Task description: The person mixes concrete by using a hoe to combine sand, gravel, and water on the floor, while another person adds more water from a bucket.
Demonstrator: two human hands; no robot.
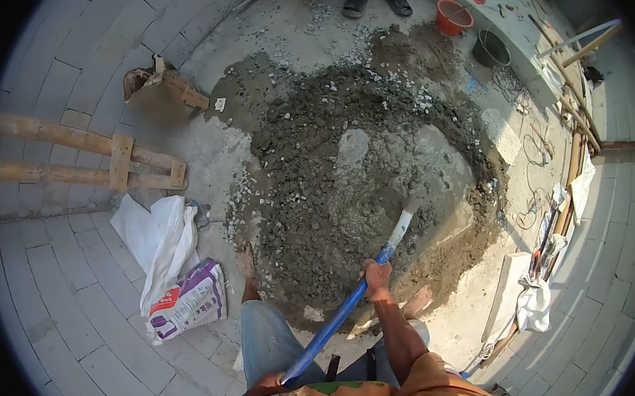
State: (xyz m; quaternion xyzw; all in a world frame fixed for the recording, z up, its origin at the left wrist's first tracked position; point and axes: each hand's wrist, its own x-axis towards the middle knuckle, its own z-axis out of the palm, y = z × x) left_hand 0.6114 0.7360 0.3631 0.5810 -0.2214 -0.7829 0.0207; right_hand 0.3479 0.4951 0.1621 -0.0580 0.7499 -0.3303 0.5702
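Note:
A long shovel (339, 316) with a blue handle, pale towards its lower end, slants into a heap of wet grey concrete mix (298, 152). Its blade is sunk in the mix and hidden. Partway along the handle, my right hand (377, 276) is closed around it. My left hand (271, 381) grips the upper end near my thigh, partly hidden by my sleeve. Around the blade lies a smoother, wetter patch (364, 209). My bare feet stand at the near edge of the heap.
Left are a wooden ladder-like frame (119, 162), a torn paper bag (166, 92), a white sack (164, 231) and a purple-white cement bag (191, 303). An orange bucket (454, 18), a dark bucket (491, 50) and another person's sandalled feet (375, 3) are beyond. Wires (538, 147) and poles lie right.

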